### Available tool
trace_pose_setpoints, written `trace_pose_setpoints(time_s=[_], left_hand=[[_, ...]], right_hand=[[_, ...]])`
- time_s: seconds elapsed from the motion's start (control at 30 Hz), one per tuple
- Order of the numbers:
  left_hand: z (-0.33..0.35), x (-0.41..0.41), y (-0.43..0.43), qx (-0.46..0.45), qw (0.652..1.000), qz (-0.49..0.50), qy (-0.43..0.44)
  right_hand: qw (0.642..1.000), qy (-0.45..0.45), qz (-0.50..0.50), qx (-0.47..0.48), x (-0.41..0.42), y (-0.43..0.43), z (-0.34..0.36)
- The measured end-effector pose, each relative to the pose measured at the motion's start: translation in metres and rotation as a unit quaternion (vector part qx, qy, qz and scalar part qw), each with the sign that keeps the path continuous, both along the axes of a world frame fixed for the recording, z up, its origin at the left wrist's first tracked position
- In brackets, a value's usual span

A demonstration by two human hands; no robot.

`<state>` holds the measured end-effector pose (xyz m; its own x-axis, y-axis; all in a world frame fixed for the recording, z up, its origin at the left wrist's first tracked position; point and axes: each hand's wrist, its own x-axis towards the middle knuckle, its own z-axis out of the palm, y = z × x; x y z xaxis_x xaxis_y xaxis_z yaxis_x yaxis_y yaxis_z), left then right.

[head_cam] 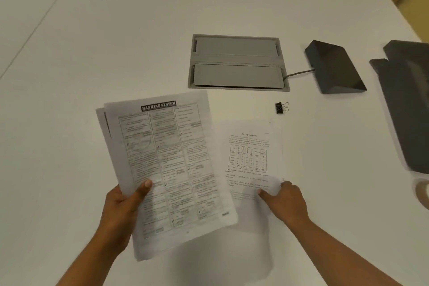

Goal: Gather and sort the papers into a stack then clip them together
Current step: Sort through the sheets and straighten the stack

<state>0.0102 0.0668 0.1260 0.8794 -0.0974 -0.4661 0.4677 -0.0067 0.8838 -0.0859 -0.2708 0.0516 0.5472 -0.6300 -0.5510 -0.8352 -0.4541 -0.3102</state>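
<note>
At the left of the white table [69, 53], the left hand [123, 202] holds a small sheaf of printed papers [167, 165] lifted off the surface, thumb pressed on the top sheet headed "Banking System". At least 2 sheets show, and their upper left corners are fanned apart. With only a thumb pinch near the lower edge, the sheaf could sag or a back sheet could slide out, leaving the stack crooked.

To its right, a single page [250, 158] with a small grid lies flat on the table, its left edge tucked under the sheaf. The right hand [285, 199] rests on its lower right corner, fingers narrowed onto the paper; the motion blur makes it unclear whether the corner is pinched or only pressed. A thin sheet flat on a smooth top may skid or crease instead of lifting.

Further right and beyond, the black binder clip [281, 108] sits apart from both hands, untouched. Clipping before the edges are squared would lock in the misalignment.
</note>
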Motion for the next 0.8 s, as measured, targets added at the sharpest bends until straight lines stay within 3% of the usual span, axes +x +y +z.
trace_pose_setpoints(time_s=[0.17, 0.37, 0.53, 0.8], left_hand=[[-0.007, -0.011, 0.008, 0.008, 1.000, 0.021, 0.019], [-0.008, -0.011, 0.003, 0.000, 0.999, 0.033, 0.022], [-0.007, -0.009, 0.002, -0.003, 0.999, 0.033, 0.008], [-0.008, -0.009, 0.000, 0.016, 0.999, 0.038, 0.020]], right_hand=[[0.999, 0.030, -0.006, -0.045, 0.006, 0.008, -0.006], [0.996, 0.003, -0.083, 0.017, 0.008, -0.006, -0.009], [0.994, 0.062, -0.094, 0.012, 0.011, -0.011, -0.011], [0.991, 0.058, -0.115, 0.042, 0.012, -0.018, -0.011]])
